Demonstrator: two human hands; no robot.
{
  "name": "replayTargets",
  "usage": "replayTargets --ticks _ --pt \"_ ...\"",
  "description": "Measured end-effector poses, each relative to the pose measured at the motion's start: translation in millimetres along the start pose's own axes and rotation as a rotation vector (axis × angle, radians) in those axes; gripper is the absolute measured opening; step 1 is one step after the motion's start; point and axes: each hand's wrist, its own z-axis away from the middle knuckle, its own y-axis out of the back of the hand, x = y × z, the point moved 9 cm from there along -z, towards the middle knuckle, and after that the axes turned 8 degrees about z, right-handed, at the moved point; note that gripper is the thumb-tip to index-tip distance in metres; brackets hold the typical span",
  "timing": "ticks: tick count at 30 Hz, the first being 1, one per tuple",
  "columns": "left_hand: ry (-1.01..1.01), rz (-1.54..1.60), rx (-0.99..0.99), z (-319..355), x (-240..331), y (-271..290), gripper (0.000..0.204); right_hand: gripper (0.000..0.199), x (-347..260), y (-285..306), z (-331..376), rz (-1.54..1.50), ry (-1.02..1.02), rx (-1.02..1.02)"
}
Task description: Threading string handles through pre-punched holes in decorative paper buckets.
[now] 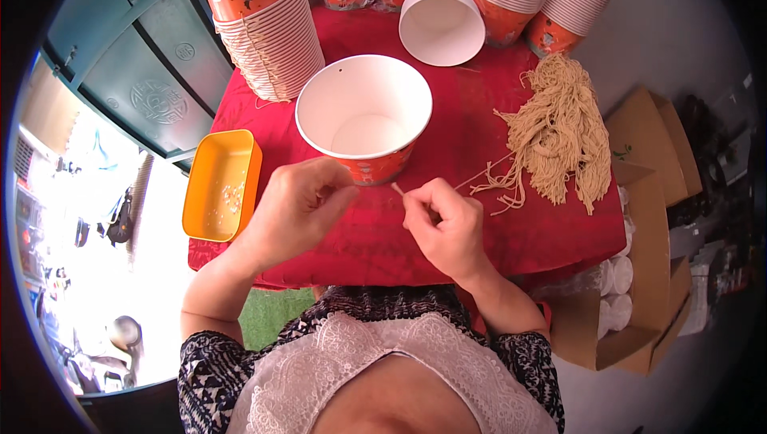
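Note:
A white-lined paper bucket with an orange printed outside stands upright in front of me. A small dark hole shows high on its far wall. My right hand is closed in a pinch on a beige string, whose short end sticks out toward the bucket. More string trails right from this hand toward a heap of beige strings. My left hand is at the bucket's near left side, thumb and fingers curled together. What they hold, if anything, is hidden.
A yellow bin with small bits lies at left on the red tablecloth. Behind it stands a tall bucket stack with strings hanging down its side. Another bucket lies tipped, before more stacks. Cardboard boxes are at right.

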Motion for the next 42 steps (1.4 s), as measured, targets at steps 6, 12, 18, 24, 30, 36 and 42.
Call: replayTargets --ticks 6,12,18,24,30,36,42 --pt "0.020 -0.013 0.048 -2.7 3.9 18.8 0.011 0.018 10.5 -1.3 -11.8 -0.014 -0.058 0.093" --pt "-0.014 -0.043 0.094 -2.6 0.9 26.5 0.013 0.018 10.0 -4.3 -18.6 0.039 -0.034 0.102" --pt "0.002 -0.048 0.085 -3.7 -1.9 26.9 0.014 0.018 9.6 -4.0 -22.4 0.073 -0.021 0.116" --pt "0.013 -0.012 0.082 -3.9 -6.0 24.3 0.014 0.014 11.6 -6.3 -23.0 0.050 -0.019 0.128" --pt "-0.030 -0.039 0.064 -6.9 -0.4 22.4 0.015 0.014 12.6 -8.0 -25.2 0.061 -0.022 0.122" --pt "-0.124 -0.087 0.047 -40.7 17.7 30.7 0.009 0.014 13.0 -9.1 -29.5 0.114 0.002 0.143" --pt "-0.466 -0.271 -0.316 -76.7 22.2 -2.0 0.035 0.016 12.9 -12.4 -31.6 0.109 0.026 0.173"
